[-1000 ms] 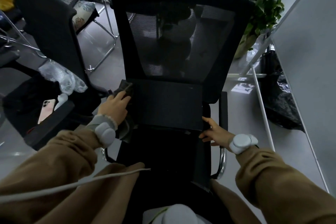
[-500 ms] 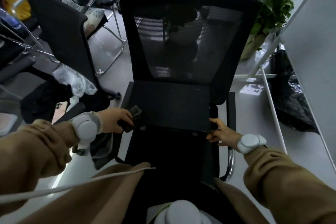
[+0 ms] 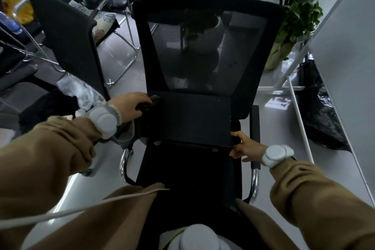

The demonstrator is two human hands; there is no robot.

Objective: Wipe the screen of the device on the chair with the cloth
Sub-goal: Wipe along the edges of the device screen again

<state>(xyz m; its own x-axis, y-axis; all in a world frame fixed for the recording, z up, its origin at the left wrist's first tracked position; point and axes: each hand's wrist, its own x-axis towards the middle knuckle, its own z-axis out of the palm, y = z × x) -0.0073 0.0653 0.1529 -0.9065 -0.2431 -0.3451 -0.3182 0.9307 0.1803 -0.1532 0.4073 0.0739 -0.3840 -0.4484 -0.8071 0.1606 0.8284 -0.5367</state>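
Nearest, a pale cable [image 3: 85, 208] crosses the tan sleeves, and a grey wrist tracker [image 3: 274, 155] sits on the right arm. Just beyond, the right hand [image 3: 244, 147] pinches the lower right corner of the dark laptop screen [image 3: 190, 117], which stands propped on the seat of the black mesh office chair [image 3: 203, 46], leaning against its backrest. Across from it, the left hand [image 3: 129, 107] grips a dark cloth [image 3: 150, 103] (bunched, hard to make out) and presses it at the screen's upper left edge. Farther back stand a second chair [image 3: 67, 32] and a leafy plant [image 3: 298, 18].
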